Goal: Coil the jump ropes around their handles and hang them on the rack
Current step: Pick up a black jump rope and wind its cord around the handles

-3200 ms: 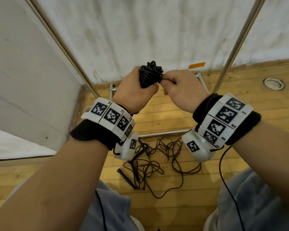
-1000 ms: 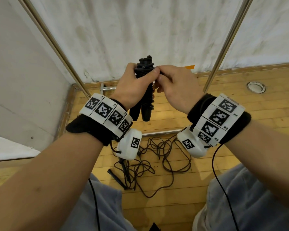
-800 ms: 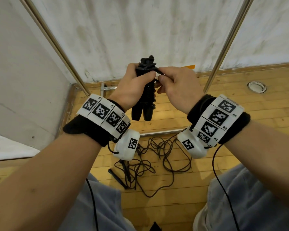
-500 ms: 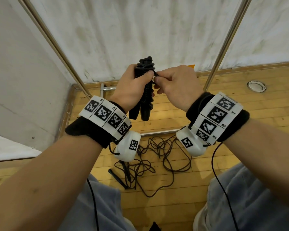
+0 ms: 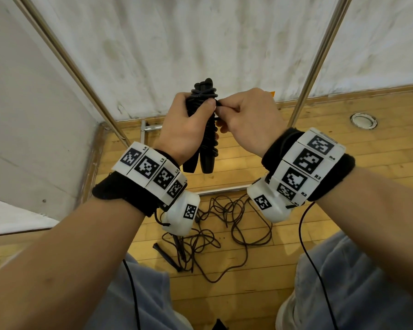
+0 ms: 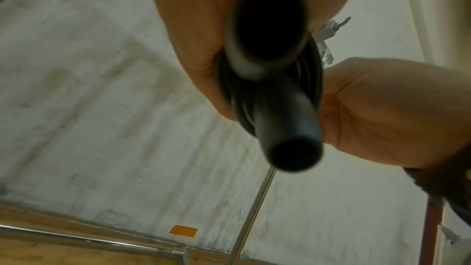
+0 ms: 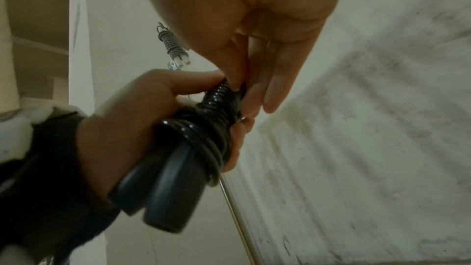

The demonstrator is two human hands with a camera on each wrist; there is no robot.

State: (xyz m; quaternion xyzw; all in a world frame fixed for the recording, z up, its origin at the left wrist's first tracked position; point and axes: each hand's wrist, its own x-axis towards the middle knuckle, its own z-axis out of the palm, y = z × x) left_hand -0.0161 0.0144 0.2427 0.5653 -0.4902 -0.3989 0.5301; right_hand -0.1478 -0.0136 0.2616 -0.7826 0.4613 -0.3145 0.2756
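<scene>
A black jump rope (image 5: 206, 129) is wound in tight coils round its two handles, which stand side by side and upright at chest height. My left hand (image 5: 188, 125) grips this bundle round its upper half, thumb across the coils. In the left wrist view both handle butts (image 6: 293, 148) point at the camera. My right hand (image 5: 246, 115) pinches the loose rope end (image 5: 218, 104) against the top of the coils; the right wrist view shows its fingertips (image 7: 237, 86) on the coiled cord (image 7: 221, 104). A second, uncoiled rope (image 5: 224, 227) lies tangled on the floor below.
Two slanted metal rack poles (image 5: 81, 75) (image 5: 317, 55) rise on either side of my hands, with a base bar (image 5: 219, 191) across the wooden floor. A white wall stands right behind. A round floor fitting (image 5: 363, 120) sits at the right. My knees fill the bottom of the head view.
The coiled bundle turned from pointing at the camera to upright, its handles hanging below my left fist. My right hand's pinch has shifted slightly along the top coils in the last second.
</scene>
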